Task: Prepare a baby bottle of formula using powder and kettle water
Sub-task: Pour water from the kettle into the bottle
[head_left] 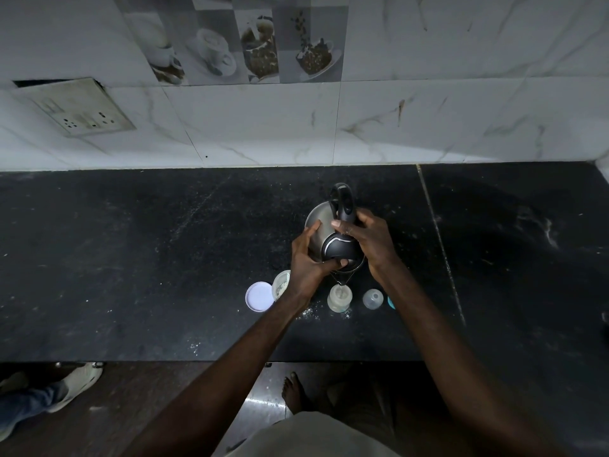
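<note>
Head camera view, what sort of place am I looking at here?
Most likely a home kitchen: a black stone counter, coffee-cup picture tiles behind it, a wall socket, and a steel kettle tipped over a baby bottle.

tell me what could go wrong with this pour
1. The left hand lies against the bare steel side of the kettle; if the water is hot, it may burn.
2. The bottle stands unheld under the stream, and its mouth is narrow; water may miss or tip it.
3. The open powder jar sits close by; splashes could wet the powder.
</note>
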